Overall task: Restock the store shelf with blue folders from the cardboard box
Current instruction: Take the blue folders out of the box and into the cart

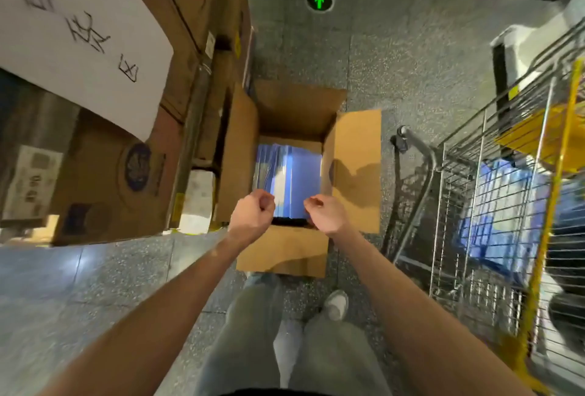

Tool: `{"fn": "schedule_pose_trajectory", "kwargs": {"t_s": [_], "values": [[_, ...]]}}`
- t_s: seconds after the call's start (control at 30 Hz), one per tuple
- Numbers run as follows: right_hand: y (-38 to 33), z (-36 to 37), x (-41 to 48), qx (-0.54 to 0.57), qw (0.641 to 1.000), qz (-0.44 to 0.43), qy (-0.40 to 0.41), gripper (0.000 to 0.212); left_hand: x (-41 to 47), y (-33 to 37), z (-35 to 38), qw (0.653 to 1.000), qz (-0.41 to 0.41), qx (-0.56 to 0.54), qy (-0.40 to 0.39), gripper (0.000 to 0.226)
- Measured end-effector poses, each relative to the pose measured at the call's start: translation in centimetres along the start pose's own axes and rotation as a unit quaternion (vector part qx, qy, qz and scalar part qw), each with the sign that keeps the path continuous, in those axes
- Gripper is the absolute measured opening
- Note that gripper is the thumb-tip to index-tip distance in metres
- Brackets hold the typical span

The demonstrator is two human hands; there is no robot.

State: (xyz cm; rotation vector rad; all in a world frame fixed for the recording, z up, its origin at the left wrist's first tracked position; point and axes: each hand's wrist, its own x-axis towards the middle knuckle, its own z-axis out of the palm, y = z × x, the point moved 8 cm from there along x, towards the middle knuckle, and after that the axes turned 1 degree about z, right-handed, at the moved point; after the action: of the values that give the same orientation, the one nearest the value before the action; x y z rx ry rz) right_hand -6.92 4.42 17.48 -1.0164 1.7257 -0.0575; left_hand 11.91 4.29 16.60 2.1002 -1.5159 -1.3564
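Left hand (253,216) and right hand (324,213), both curled, right over the near edge of the blue folders (291,174) in the cardboard box (354,167). Can't tell if they're pinching anything.

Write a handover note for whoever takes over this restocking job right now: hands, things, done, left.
Left hand: fingers curled, over the near edge of the shiny blue folders; whether it grips anything cannot be told.
Right hand: the same, a little apart from the left.
The folders stand packed in the open brown cardboard box on the speckled grey floor. The shelf is not in view.
Done: box flaps open.
Left: lift the folders out and set them on the shelf.
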Motion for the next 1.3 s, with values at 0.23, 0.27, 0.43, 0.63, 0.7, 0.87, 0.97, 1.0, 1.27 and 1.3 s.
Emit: {"fn": "schedule_pose_trajectory", "kwargs": {"t_s": [0.23,0.27,0.43,0.63,0.7,0.87,0.97,1.0,1.27,1.3], "values": [[1.5,1.7,7.5,-0.011,1.000,0.002,0.020,0.033,6.1,-5.4,3.7,0.995,-0.066,-0.064,-0.021,0.026],[2.0,2.0,8.7,0.001,1.000,0.018,0.016,0.030,6.7,-5.4,4.0,0.995,-0.070,-0.069,-0.019,0.025],[7.2,4.8,17.4,0.039,0.996,0.072,0.019,0.021,12.7,-8.5,8.1,0.997,-0.077,-0.022,-0.022,0.024],[12.6,8.6,27.4,-0.025,0.997,0.071,0.009,0.024,19.4,-15.0,14.2,0.989,-0.131,-0.067,-0.011,0.017],[13.7,9.8,30.6,-0.052,0.997,0.060,0.010,0.035,21.3,-16.8,16.5,0.987,-0.143,-0.069,-0.009,0.015],[15.8,11.7,37.4,-0.099,0.994,0.036,0.015,0.054,25.0,-20.7,20.8,0.985,-0.154,-0.081,-0.006,0.013],[16.7,12.6,40.3,-0.123,0.990,0.060,0.015,0.065,26.7,-23.0,22.2,0.982,-0.158,-0.099,0.005,0.015],[16.9,13.1,41.5,-0.113,0.991,0.059,0.035,0.072,27.0,-23.5,22.5,0.982,-0.160,-0.103,0.007,0.015],[17.7,17.2,44.6,-0.073,0.986,0.055,0.139,0.095,29.1,-26.5,24.1,0.983,-0.169,-0.072,-0.006,0.023],[17.7,17.3,44.4,-0.072,0.986,0.048,0.140,0.101,29.1,-26.7,24.3,0.983,-0.169,-0.067,-0.006,0.022]]}}
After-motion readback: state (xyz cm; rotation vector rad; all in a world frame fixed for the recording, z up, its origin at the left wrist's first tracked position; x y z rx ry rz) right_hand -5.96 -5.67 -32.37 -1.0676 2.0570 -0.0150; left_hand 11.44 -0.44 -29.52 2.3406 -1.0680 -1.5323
